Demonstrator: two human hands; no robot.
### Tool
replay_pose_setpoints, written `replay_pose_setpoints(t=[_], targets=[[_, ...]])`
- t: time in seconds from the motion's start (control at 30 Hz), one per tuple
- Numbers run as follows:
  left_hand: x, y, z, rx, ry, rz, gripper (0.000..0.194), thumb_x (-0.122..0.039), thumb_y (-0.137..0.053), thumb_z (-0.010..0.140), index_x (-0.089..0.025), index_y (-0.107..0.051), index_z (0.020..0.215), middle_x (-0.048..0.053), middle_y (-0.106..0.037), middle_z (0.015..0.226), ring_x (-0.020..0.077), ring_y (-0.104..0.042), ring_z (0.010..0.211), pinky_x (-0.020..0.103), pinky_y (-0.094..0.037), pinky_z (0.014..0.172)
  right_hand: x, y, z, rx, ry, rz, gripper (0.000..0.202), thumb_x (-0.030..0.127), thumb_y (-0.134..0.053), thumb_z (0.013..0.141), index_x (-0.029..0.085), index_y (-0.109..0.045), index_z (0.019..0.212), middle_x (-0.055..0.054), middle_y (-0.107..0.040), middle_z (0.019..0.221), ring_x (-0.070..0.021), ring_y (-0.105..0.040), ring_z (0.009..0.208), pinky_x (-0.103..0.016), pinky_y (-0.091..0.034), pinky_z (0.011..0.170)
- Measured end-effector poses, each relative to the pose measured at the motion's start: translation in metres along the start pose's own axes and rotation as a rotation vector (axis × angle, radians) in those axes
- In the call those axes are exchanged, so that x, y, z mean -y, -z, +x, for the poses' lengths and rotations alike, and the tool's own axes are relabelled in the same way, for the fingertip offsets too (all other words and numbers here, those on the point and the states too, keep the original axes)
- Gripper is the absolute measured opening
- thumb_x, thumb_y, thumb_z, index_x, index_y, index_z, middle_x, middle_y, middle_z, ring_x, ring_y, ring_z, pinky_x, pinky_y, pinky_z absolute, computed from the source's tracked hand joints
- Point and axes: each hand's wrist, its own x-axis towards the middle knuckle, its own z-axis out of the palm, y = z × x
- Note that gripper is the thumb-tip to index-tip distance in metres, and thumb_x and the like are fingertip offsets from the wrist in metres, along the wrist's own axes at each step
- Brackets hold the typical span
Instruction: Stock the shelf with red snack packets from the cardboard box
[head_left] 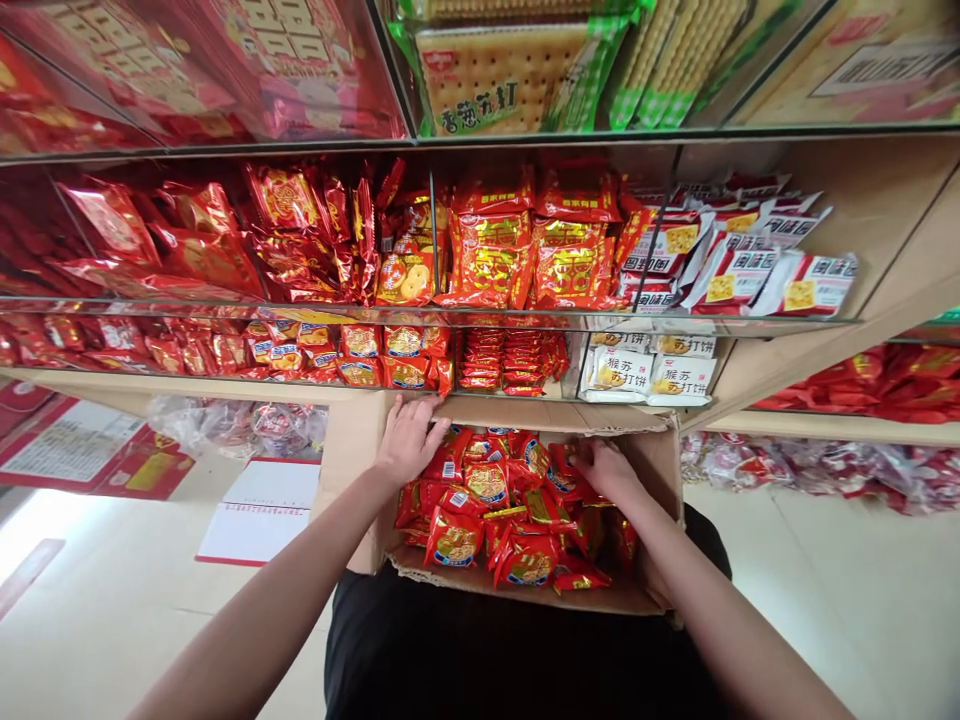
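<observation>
A cardboard box (660,470) full of loose red snack packets (486,482) rests against my lap, below the shelves. My left hand (411,440) lies over the box's far left corner, its fingers apart and pointing toward the lower shelf. Inside the box at the right, my right hand (606,468) has its fingers curled on a red snack packet (562,474); its fingertips are partly hidden. Just beyond the box, the lower shelf bears stacked red packets (407,356), small red packs (510,358) and white cracker packs (649,370).
Glass dividers split the shelves above, which hold red packets (491,255), white-and-red packs (739,270) and green-edged crackers (510,80). Bagged goods (255,425) lie beneath the shelf. A white-and-red sheet (259,510) and a red carton (90,450) are on the floor at left.
</observation>
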Motion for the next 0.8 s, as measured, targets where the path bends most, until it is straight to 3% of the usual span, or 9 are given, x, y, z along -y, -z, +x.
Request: replay_pose_setpoints(t=[0.13, 0.2, 0.27, 0.33, 0.43, 0.5, 0.6, 0.67, 0.8], targets=[[-0.017, 0.002, -0.044, -0.154, 0.005, -0.101, 0.039, -0.025, -0.045, 0.081, -0.017, -0.039, 0.119, 0.013, -0.041, 0.127, 0.0228, -0.034, 0.123, 0.041, -0.032, 0.101, -0.006, -0.002, -0.007, -0.038, -0.005, 0.024, 0.040, 0.029, -0.052, 0.080, 0.008, -0.054, 0.113, -0.017, -0.058, 0.107, -0.0264, -0.053, 0.103, -0.033, -0.041, 0.087], [-0.026, -0.001, -0.072, -0.115, 0.038, -0.156, 0.034, -0.022, -0.046, 0.080, -0.019, -0.042, 0.114, 0.012, -0.042, 0.122, 0.0218, -0.037, 0.119, 0.040, -0.035, 0.098, -0.003, -0.002, -0.021, -0.115, 0.004, 0.017, 0.041, 0.027, -0.049, 0.081, 0.006, -0.053, 0.115, -0.020, -0.051, 0.116, -0.0291, -0.045, 0.113, -0.038, -0.035, 0.094], [-0.032, -0.007, -0.096, -0.057, 0.104, -0.194, 0.037, -0.023, -0.047, 0.080, -0.020, -0.040, 0.116, 0.012, -0.039, 0.123, 0.0223, -0.036, 0.120, 0.041, -0.035, 0.099, 0.007, -0.003, -0.040, -0.191, 0.109, 0.062, 0.041, 0.030, -0.046, 0.083, 0.007, -0.053, 0.116, -0.019, -0.044, 0.126, -0.0294, -0.036, 0.121, -0.041, -0.027, 0.101], [-0.035, -0.014, -0.110, 0.045, 0.144, -0.250, 0.045, -0.025, -0.050, 0.079, -0.021, -0.036, 0.121, 0.012, -0.039, 0.125, 0.0229, -0.036, 0.120, 0.043, -0.034, 0.100, 0.021, -0.005, -0.062, -0.087, 0.304, 0.191, 0.045, 0.038, -0.046, 0.082, 0.014, -0.050, 0.120, -0.013, -0.041, 0.131, -0.0256, -0.034, 0.123, -0.039, -0.026, 0.103], [-0.037, -0.022, -0.117, 0.172, 0.179, -0.333, 0.055, -0.026, -0.055, 0.075, -0.022, -0.033, 0.126, 0.011, -0.035, 0.128, 0.0247, -0.034, 0.123, 0.045, -0.032, 0.102, 0.041, -0.012, -0.090, 0.311, 0.453, 0.319, 0.068, 0.046, -0.060, 0.071, 0.020, -0.040, 0.130, -0.009, -0.040, 0.134, -0.0241, -0.035, 0.124, -0.038, -0.031, 0.101], [-0.037, -0.024, -0.118, 0.188, 0.214, -0.379, 0.057, -0.023, -0.055, 0.074, -0.023, -0.032, 0.126, 0.011, -0.032, 0.131, 0.0252, -0.031, 0.125, 0.046, -0.030, 0.103, 0.047, -0.018, -0.101, 0.410, 0.433, 0.298, 0.071, 0.042, -0.065, 0.066, 0.017, -0.042, 0.129, -0.011, -0.043, 0.131, -0.0265, -0.035, 0.123, -0.039, -0.030, 0.101], [-0.037, -0.024, -0.118, 0.191, 0.285, -0.458, 0.054, -0.021, -0.053, 0.076, -0.024, -0.033, 0.125, 0.010, -0.032, 0.130, 0.0232, -0.036, 0.122, 0.044, -0.034, 0.101, 0.042, -0.021, -0.106, 0.345, 0.384, 0.349, 0.051, 0.034, -0.065, 0.066, 0.016, -0.055, 0.113, -0.011, -0.055, 0.116, -0.0253, -0.046, 0.112, -0.037, -0.035, 0.096], [-0.036, -0.024, -0.120, 0.207, 0.332, -0.490, 0.052, -0.023, -0.053, 0.076, -0.024, -0.034, 0.125, 0.010, -0.034, 0.127, 0.0224, -0.041, 0.118, 0.043, -0.038, 0.097, 0.032, -0.020, -0.105, 0.307, 0.307, 0.507, 0.044, 0.037, -0.065, 0.066, 0.019, -0.056, 0.106, -0.008, -0.059, 0.108, -0.0230, -0.054, 0.101, -0.035, -0.041, 0.090], [-0.033, -0.027, -0.122, 0.221, 0.379, -0.522, 0.048, -0.025, -0.054, 0.076, -0.023, -0.039, 0.121, 0.008, -0.045, 0.118, 0.0223, -0.047, 0.111, 0.042, -0.041, 0.094, 0.012, -0.013, -0.102, 0.226, 0.005, 0.999, 0.040, 0.045, -0.059, 0.072, 0.021, -0.051, 0.102, -0.006, -0.064, 0.100, -0.0221, -0.061, 0.090, -0.035, -0.048, 0.081]])
